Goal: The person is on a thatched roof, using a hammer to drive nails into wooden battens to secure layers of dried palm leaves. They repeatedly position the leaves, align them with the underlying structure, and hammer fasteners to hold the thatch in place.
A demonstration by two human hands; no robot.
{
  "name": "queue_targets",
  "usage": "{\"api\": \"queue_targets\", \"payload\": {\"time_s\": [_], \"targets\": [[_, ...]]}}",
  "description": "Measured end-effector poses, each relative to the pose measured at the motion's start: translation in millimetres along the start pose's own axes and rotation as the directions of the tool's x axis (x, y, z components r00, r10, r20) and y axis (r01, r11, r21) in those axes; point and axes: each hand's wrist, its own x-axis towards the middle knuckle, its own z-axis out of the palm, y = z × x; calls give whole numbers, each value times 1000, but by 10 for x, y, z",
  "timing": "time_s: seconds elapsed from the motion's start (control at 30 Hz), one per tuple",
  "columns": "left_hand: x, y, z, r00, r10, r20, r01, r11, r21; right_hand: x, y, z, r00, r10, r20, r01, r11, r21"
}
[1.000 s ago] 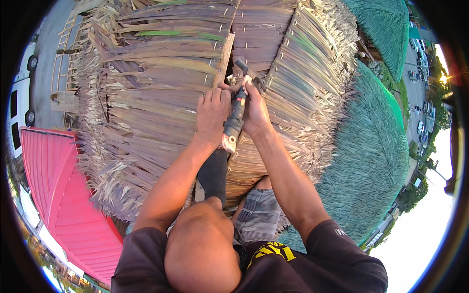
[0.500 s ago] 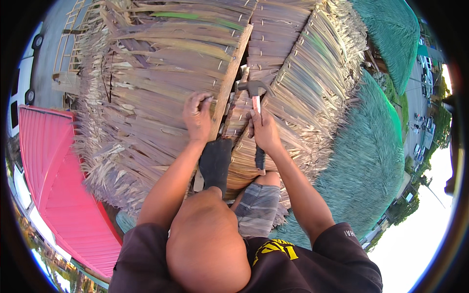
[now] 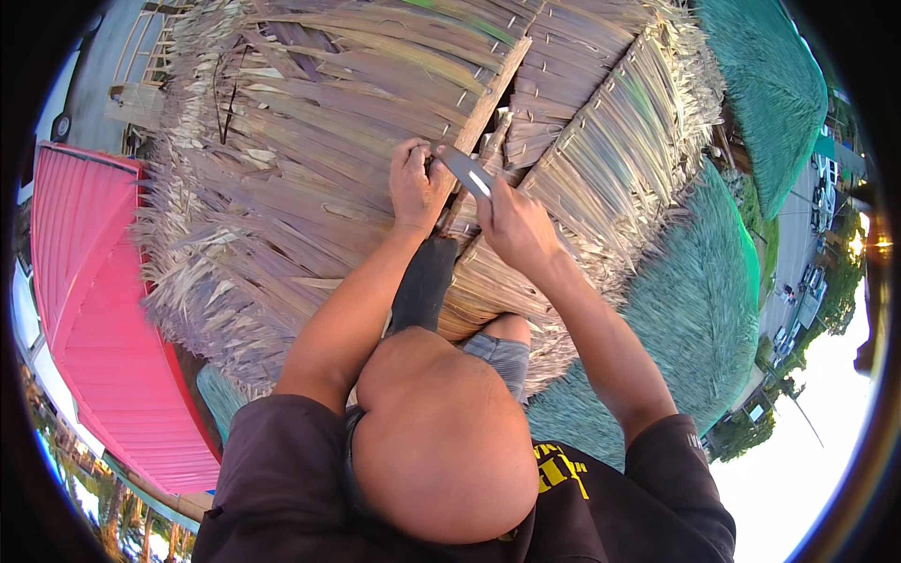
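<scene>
On a sloping roof of dried palm thatch (image 3: 328,141), a narrow wooden batten (image 3: 493,98) runs lengthwise along a gap between thatch panels. My left hand (image 3: 416,188) rests at the batten's near end, its fingers curled and pinched together; whatever is between them is too small to make out. My right hand (image 3: 521,225) is wrapped around the handle of a claw hammer (image 3: 465,171). Smeared by motion, the hammer's head lies right beside my left fingertips, over the batten. Most of the handle is hidden by my right hand and forearm.
My bent bare knee (image 3: 446,422) and black-covered lower leg (image 3: 422,286) are on the thatch below my hands. A red metal roof (image 3: 103,319) lies to the left, green thatched roofs (image 3: 690,291) to the right. A ladder-like wooden frame (image 3: 145,47) stands at far left.
The hammer has swung left and down from upright, its head now beside my left fingers. My left hand has shifted right onto the batten. My view has also moved slightly.
</scene>
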Motion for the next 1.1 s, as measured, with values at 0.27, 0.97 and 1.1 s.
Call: {"api": "queue_targets", "payload": {"time_s": [0.27,0.97,1.1], "targets": [[-21,-26,-32,996,87,-21,-87,996,-13,114,22,16,999,39,30,-37,997,-65],[28,-18,-469,952,-268,148,303,892,-335,615,56,26,875,115,470,-460,499,735],[-231,127,-976,990,47,131,-17,975,-220,675,-179,362,831,76,550,-521,449,725]]}}
